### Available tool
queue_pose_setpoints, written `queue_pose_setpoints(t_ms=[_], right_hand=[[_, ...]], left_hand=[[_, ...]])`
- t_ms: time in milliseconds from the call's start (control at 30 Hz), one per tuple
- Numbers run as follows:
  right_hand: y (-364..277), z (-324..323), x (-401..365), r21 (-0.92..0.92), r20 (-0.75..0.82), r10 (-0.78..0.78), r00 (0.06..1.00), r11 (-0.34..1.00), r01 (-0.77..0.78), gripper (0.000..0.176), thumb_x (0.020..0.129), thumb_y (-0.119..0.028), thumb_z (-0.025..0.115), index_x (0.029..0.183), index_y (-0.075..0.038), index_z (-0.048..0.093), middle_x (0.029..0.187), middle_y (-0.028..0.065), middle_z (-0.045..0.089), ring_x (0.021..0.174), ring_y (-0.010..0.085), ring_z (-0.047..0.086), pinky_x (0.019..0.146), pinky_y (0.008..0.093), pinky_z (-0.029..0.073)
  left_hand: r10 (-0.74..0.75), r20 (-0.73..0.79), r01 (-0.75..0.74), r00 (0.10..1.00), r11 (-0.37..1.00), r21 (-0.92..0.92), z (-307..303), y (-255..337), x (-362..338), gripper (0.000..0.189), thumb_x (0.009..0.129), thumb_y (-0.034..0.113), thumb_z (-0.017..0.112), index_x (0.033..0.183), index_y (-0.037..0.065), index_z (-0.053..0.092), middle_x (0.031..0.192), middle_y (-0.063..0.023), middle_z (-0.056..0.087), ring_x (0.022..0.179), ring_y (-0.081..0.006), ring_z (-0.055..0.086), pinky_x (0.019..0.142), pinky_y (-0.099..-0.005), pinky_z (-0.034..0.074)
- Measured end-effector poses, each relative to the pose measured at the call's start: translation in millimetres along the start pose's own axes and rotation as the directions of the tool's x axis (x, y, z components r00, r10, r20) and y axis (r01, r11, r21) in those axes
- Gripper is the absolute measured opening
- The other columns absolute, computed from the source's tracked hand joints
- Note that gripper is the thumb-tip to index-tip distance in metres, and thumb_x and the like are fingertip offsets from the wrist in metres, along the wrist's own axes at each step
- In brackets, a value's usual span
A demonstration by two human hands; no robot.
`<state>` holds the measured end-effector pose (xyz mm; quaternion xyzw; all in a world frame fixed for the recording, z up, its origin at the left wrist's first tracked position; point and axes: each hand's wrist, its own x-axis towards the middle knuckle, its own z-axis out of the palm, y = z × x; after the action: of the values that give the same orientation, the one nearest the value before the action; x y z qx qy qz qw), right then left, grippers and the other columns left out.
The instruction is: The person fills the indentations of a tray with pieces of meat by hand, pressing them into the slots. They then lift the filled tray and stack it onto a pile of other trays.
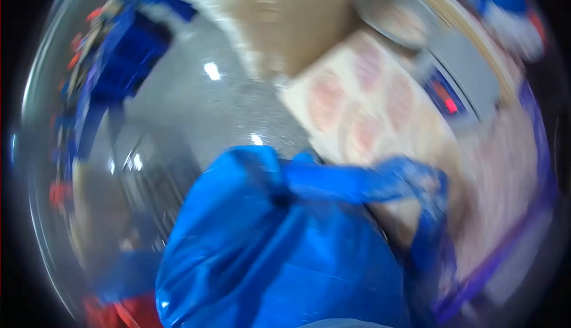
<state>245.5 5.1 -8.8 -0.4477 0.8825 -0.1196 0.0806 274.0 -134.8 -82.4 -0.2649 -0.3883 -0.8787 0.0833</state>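
Motion blur smears the whole view. My left hand (397,176), at the end of a blue sleeve, reaches across to the right over the near end of a white board (300,99). My right hand (432,192) is close beside it or touching it, above a blue sleeve. The fingers of both are smeared, so I cannot make out anything held. Several flat, pale pink pieces of meat (326,99) lie in rows on the board, beyond my hands.
Right of the board stands a scale (467,72) with a lit red display. A round metal bowl (372,7) holds pale meat. Many pink pieces (505,167) fill a purple-edged container (505,248). Blue crates (128,57) stand at far left, across grey floor.
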Motion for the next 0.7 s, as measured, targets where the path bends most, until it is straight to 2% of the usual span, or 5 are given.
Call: queue_pose_setpoints(t_ms=[100, 133, 300, 433, 700], right_hand=[[87.5, 109.1, -46.4, 0.976, 0.183, 0.459, 0.869, -0.192, -0.104, 0.027, 0.098, -0.004, 0.056, 0.123, 0.002, 0.059, 0.108, 0.0085, 0.065, 0.096, 0.0189, 0.064, 0.077, 0.0278, 0.055], [76.9, 49.3, -33.3, 0.897, 0.018, 0.174, 0.985, 0.432, -0.093, 0.043, 0.095, 0.000, 0.061, 0.137, 0.002, 0.049, 0.119, 0.0122, 0.061, 0.108, 0.0217, 0.061, 0.089, 0.0330, 0.055], [96.9, 30.3, 3.5, 0.998, 0.027, 0.391, 0.920, 0.039, -0.045, 0.041, 0.090, 0.004, 0.065, 0.129, 0.002, 0.054, 0.121, 0.0128, 0.061, 0.109, 0.0213, 0.061, 0.094, 0.0355, 0.053], [130.3, 28.8, 28.6, 0.767, -0.443, 0.383, 0.811, 0.631, 0.121, 0.025, 0.093, -0.001, 0.063, 0.118, 0.001, 0.061, 0.113, 0.0112, 0.066, 0.107, 0.0197, 0.063, 0.093, 0.0332, 0.052], [88.1, 44.0, 81.2, 0.014, -0.492, -0.042, 0.870, 0.998, 0.056, 0.022, 0.087, -0.013, 0.061, 0.108, -0.011, 0.069, 0.107, 0.0077, 0.066, 0.106, 0.0302, 0.059, 0.098, 0.0433, 0.045]], left_hand=[[-0.590, -0.274, 0.603, 0.760, 0.797, -0.044, 33.3, 66.7, 16.3, 0.031, 0.096, 0.004, 0.065, 0.125, -0.004, 0.057, 0.117, -0.0086, 0.066, 0.113, -0.0135, 0.060, 0.098, -0.0289, 0.050], [-0.560, -0.319, 0.621, 0.764, 0.773, 0.131, 35.1, 70.8, 25.4, 0.032, 0.097, 0.007, 0.066, 0.128, 0.000, 0.056, 0.115, -0.0052, 0.066, 0.108, -0.0115, 0.061, 0.096, -0.0294, 0.051], [-0.321, -0.411, 0.521, 0.853, 0.493, 0.697, -21.2, 62.6, 67.2, 0.033, 0.098, 0.017, 0.066, 0.127, 0.004, 0.060, 0.115, -0.0042, 0.068, 0.103, -0.0132, 0.063, 0.088, -0.0307, 0.054], [-0.014, -0.052, 0.046, 0.999, -0.302, 0.952, -65.5, 51.1, 79.6, 0.038, 0.095, 0.016, 0.068, 0.129, 0.002, 0.061, 0.120, -0.0100, 0.068, 0.107, -0.0177, 0.063, 0.091, -0.0318, 0.052], [-0.262, 0.080, -0.023, 0.962, 0.213, 0.977, -110.6, 32.9, 59.2, 0.038, 0.101, 0.015, 0.052, 0.137, 0.010, 0.060, 0.143, -0.0115, 0.057, 0.132, -0.0283, 0.053, 0.113, -0.0415, 0.039]])
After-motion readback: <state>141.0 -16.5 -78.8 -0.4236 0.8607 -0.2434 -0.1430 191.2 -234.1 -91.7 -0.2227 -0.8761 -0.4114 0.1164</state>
